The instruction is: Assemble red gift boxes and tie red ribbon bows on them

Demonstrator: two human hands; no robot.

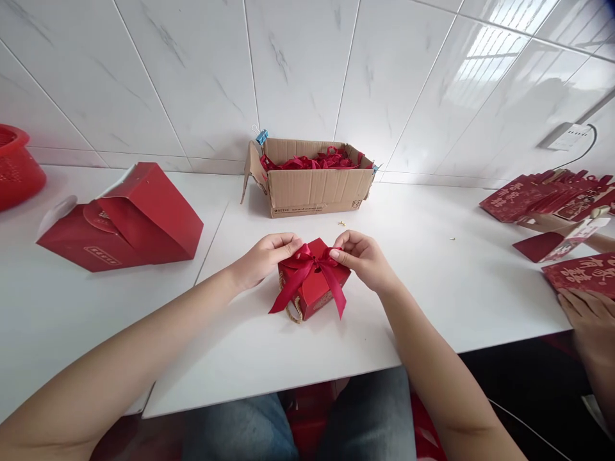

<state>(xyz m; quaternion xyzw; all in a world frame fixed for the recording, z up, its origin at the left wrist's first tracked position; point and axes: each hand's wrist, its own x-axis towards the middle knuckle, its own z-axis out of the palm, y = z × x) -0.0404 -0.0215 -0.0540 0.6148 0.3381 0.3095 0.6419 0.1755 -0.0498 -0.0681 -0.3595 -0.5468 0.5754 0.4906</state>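
Observation:
A small red gift box (313, 296) with a twisted rope handle (294, 312) stands on the white table in front of me. On its top sits a dark red ribbon bow (315, 262), its two tails hanging down over the near sides. My left hand (275, 255) pinches the bow's left loop between thumb and fingers. At the other side, my right hand (359, 256) is closed on the right loop. The fingers hide parts of both loops.
Behind the gift box, a cardboard box (314, 191) holds many red ribbons. Larger red boxes (129, 224) lie at left, near a red plastic basket (19, 169). At right, another person's hand (589, 314) rests by red printed cardboard (583, 272), with stacked red packaging (552, 195) behind.

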